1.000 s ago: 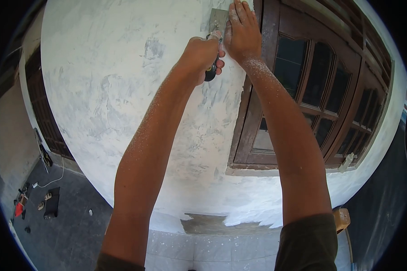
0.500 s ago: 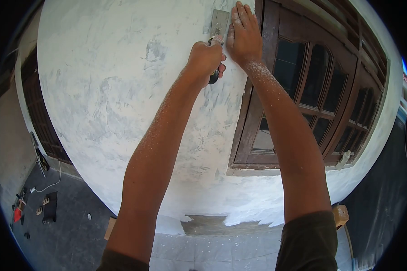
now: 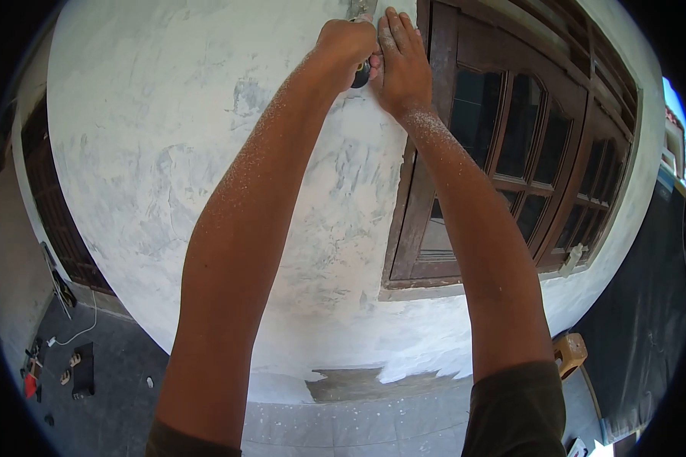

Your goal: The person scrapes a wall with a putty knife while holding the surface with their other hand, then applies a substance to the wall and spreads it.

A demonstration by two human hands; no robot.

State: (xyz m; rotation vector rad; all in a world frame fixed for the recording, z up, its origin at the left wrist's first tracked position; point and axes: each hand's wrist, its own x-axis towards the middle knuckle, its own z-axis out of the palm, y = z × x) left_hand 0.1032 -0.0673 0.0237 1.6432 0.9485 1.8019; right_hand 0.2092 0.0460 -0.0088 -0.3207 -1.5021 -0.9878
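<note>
Near the top of the view my left hand [image 3: 347,42] is wrapped round the black handle of a putty knife [image 3: 362,76]. The metal blade points up against the wall, and most of it is cut off by the top edge. My right hand [image 3: 405,68] lies flat on the wall just beside it, fingers stretched upward and dusted white. White, patchy filler with grey smears covers the wall [image 3: 145,122]. Powder speckles both forearms.
Right of my hands is a brown wooden window frame [image 3: 446,91] with glass panes. A barred opening [image 3: 57,190] is at far left. Sandals [image 3: 70,367], a cable [image 3: 84,332] and a red object [image 3: 30,385] lie on the floor. A yellowish stool [image 3: 570,354] stands lower right.
My left hand has moved up the wall with the putty knife, taking most of the blade out of view. My right hand stays flat near it. The view has shifted slightly.
</note>
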